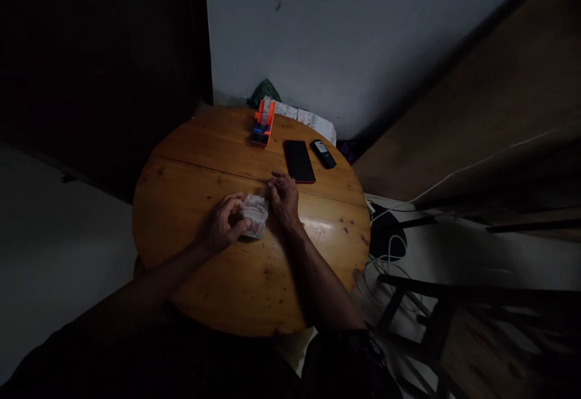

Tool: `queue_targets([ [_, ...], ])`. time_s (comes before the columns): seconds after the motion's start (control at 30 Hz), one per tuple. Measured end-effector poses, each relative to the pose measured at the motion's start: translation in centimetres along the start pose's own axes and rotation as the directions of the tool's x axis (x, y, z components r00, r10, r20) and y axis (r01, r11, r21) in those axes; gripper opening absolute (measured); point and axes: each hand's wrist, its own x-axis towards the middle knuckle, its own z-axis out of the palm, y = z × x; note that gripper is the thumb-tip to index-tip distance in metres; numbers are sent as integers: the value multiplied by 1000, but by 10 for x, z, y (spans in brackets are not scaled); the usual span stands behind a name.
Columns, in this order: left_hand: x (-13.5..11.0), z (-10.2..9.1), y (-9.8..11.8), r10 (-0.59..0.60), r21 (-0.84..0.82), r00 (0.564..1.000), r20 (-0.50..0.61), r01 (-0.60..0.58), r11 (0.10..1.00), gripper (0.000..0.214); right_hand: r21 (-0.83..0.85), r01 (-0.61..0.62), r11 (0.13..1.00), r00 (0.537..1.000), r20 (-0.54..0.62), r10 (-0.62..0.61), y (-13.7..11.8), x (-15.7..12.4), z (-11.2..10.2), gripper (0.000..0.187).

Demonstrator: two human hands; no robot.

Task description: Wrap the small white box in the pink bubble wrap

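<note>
A small clear plastic-looking packet, with faint reddish marks on its lower part, sits on the round wooden table. Its left side is gripped by my left hand, thumb at the near edge and fingers curled at the far one. Just right of the packet is my right hand, its fingers bent and thumb and forefinger drawn together. Whatever lies between those fingertips is too small and dim to make out. Beyond my hands, an orange tape dispenser with a roll of tape stands near the table's far edge.
A dark phone or tablet and a black handset lie beyond my right hand. Printed papers and a green bag are against the wall. Loose cables and a wooden chair stand to the right.
</note>
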Motion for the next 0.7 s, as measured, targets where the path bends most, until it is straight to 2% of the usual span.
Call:
queue_targets([
  [0.13,1,-2,-2,-76,-276,996,44,85,957,29,-55,24,998,999,-31,-26,-2,0,-1,18],
  [0.27,6,-1,-6,-165,-437,986,-8,145,888,31,-11,44,999,993,-110,-45,-8,0,-2,21],
  [0.37,9,-2,-5,-196,-436,980,20,185,881,29,33,44,999,989,-146,-39,-13,1,-3,20],
  [0.5,12,-7,0,-170,-282,979,114,196,939,29,106,34,994,982,-187,-14,-18,1,-6,21],
  [0.57,13,-9,3,-165,-261,973,163,204,944,32,115,35,993,980,-196,-12,-17,1,-6,21],
  [0.7,13,-9,5,-178,-313,962,205,237,920,36,47,5,999,991,-133,1,-3,5,-3,26],
])
